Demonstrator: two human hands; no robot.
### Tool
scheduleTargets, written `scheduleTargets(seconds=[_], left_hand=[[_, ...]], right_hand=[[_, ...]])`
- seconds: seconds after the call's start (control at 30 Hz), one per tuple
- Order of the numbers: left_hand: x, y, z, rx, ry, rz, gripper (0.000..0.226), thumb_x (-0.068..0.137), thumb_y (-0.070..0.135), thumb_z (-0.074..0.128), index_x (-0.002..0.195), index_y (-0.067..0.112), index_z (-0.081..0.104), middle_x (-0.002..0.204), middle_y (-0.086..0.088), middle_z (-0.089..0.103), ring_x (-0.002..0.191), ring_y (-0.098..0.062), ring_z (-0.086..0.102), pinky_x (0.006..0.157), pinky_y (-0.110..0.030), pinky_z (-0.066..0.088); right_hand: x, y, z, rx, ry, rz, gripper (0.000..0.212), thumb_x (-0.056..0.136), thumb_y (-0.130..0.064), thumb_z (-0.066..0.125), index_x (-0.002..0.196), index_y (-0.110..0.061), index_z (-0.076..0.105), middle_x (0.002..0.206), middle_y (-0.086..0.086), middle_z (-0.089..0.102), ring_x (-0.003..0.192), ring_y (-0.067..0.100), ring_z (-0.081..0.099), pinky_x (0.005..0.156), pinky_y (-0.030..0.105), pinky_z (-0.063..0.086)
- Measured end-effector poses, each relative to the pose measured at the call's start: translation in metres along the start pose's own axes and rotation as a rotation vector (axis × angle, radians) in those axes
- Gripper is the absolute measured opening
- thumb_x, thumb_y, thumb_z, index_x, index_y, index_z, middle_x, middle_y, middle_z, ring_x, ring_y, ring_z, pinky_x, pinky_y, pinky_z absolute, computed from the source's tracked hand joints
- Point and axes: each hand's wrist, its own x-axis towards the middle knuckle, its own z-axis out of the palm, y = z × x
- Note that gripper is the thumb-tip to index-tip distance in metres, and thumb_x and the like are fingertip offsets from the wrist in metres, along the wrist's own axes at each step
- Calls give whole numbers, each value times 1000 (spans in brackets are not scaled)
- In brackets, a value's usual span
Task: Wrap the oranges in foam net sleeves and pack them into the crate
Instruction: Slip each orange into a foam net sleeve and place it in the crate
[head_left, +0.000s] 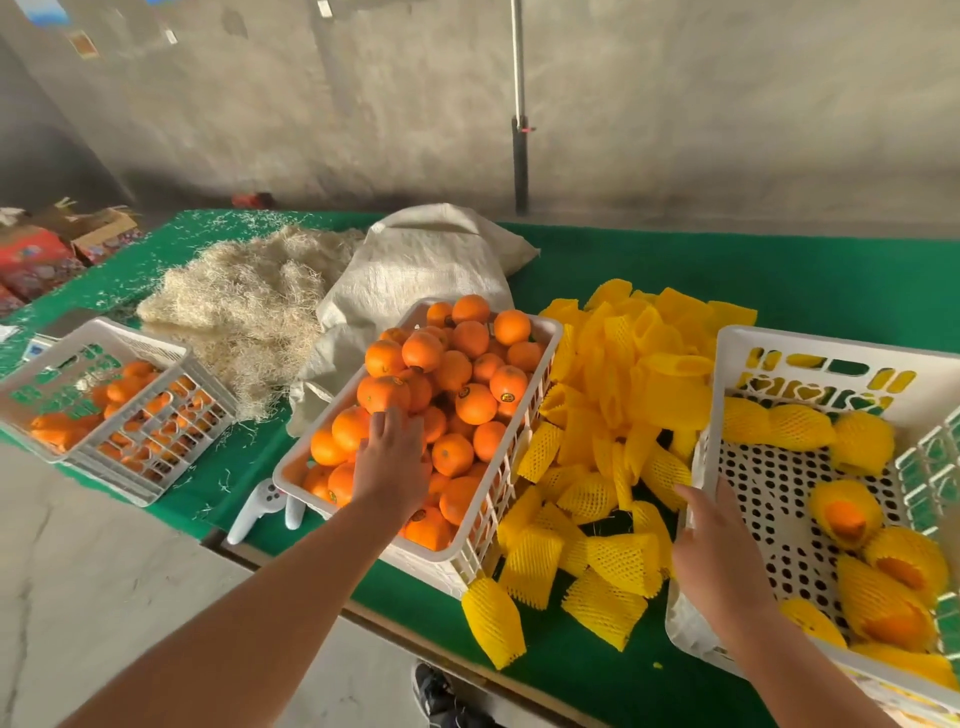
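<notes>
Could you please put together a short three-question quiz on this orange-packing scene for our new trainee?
1. True or false: the left hand is over the middle crate of bare oranges.
2. What lies between that crate and the right-hand crate? A) straw B) yellow foam net sleeves C) boxes
3. What do the fingers of the right hand reach toward?

Key
1. True.
2. B.
3. The sleeves beside the right-hand crate's near left wall, which holds wrapped oranges.
</notes>
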Motion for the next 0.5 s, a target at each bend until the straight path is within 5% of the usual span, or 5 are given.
scheduleTargets(seconds=[0.23,0.37,0.5], left_hand=[[11,-14,10,242,39,115,73,71,5,79,137,14,49,139,-11,38,120,-30,43,83,-41,53],[10,-19,7,134,73,150,60,73,7,81,128,14,57,132,-9,42,116,-31,47,83,-45,54],[-6,-14,8,-109,54,146,68,75,28,85,135,17,53,139,-7,46,125,-33,48,94,-48,53]], right_hand=[[-3,-9,-3,133,26,65,61,98,-1,56,153,-27,44,171,12,16,140,32,51,71,18,42],[-7,-11,-8,90,39,21,60,98,-1,57,153,-23,45,170,13,17,147,34,42,93,32,53],[-8,-12,-9,79,41,7,60,98,0,57,152,-23,46,171,14,18,149,34,40,96,34,53]])
